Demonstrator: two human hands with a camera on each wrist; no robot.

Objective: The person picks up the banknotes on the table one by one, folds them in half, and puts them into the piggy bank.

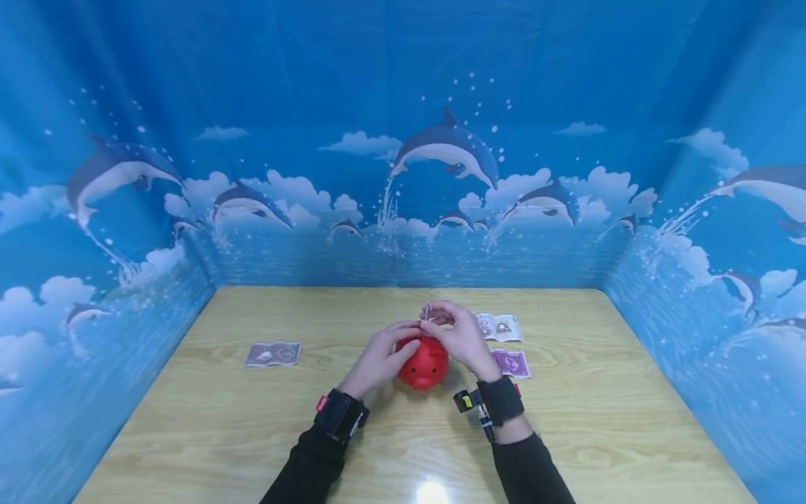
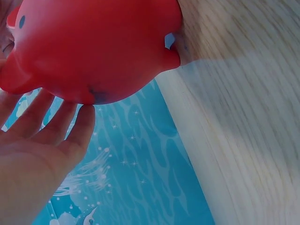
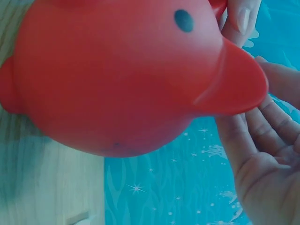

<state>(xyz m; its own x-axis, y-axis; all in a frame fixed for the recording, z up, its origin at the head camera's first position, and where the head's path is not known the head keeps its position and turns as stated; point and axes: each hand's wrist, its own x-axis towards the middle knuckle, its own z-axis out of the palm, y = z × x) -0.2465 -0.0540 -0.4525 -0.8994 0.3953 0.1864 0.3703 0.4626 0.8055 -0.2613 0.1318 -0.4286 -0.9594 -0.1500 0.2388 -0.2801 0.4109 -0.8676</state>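
A red piggy bank point(image 1: 422, 367) stands on the table facing me, and its round body fills much of both wrist views. My left hand point(image 1: 381, 355) holds it from the left, thumb over the front and fingers along the side and top. Above the pig's back, my right hand point(image 1: 458, 337) pinches a small folded paper note point(image 1: 427, 310) between thumb and fingers. The note's lower end is at the top of the bank, partly hidden by fingertips. In the right wrist view an ear of the pig covers part of the right fingers.
A greyish paper note point(image 1: 273, 354) lies to the left on the wooden table point(image 1: 208, 427). Right of the bank lie a white printed note point(image 1: 506, 327) and a purple note point(image 1: 513, 362), partly behind my right arm. A blue dolphin curtain point(image 1: 302, 175) borders the table's back and sides.
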